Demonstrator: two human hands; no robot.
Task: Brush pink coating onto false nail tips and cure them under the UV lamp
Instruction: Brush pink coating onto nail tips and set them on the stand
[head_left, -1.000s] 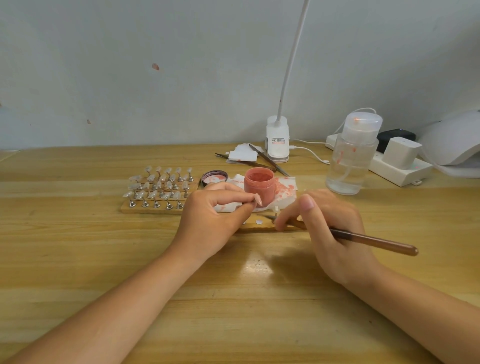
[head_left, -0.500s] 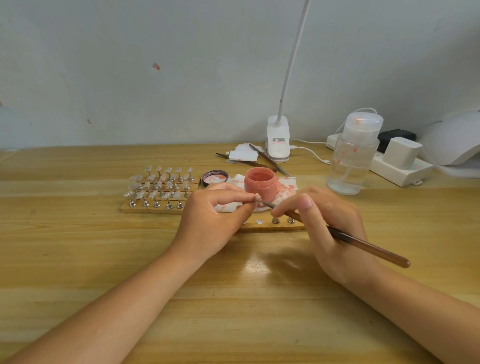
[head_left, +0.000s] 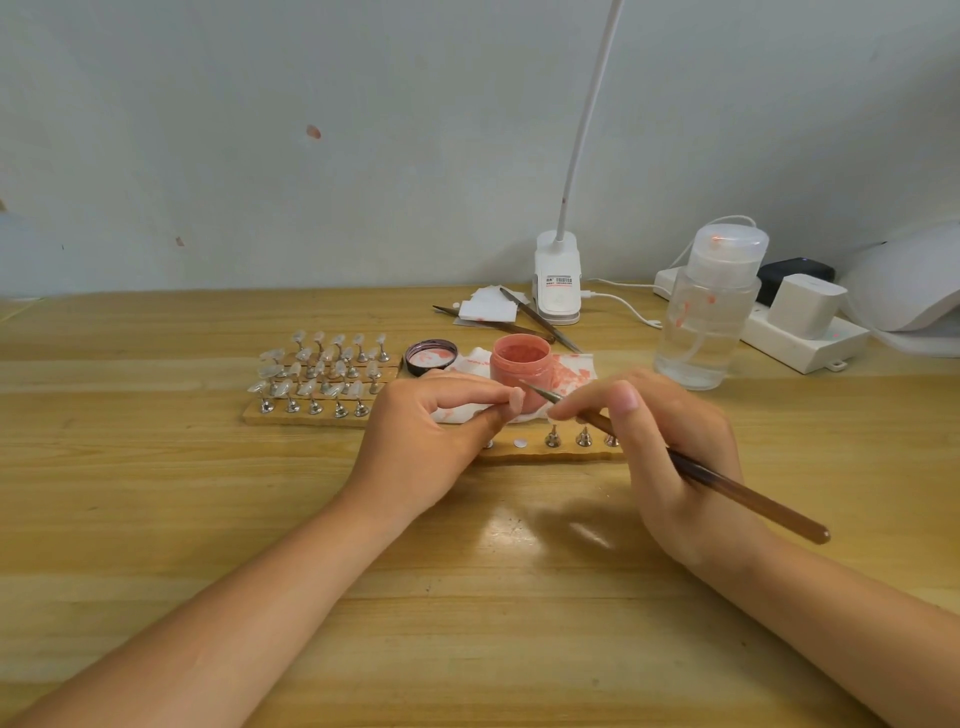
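My left hand is pinching one nail tip near the pink jar. My right hand is holding the brush just beside it. Many tips on the far-left rack are looking unpainted, so I am only starting.

The only printing in view is a small dark label line on the white lamp clamp, too small and blurred to read. No other text, brand, number or sign can be made out.

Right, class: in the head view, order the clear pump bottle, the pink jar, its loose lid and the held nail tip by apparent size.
1. clear pump bottle
2. pink jar
3. loose lid
4. nail tip
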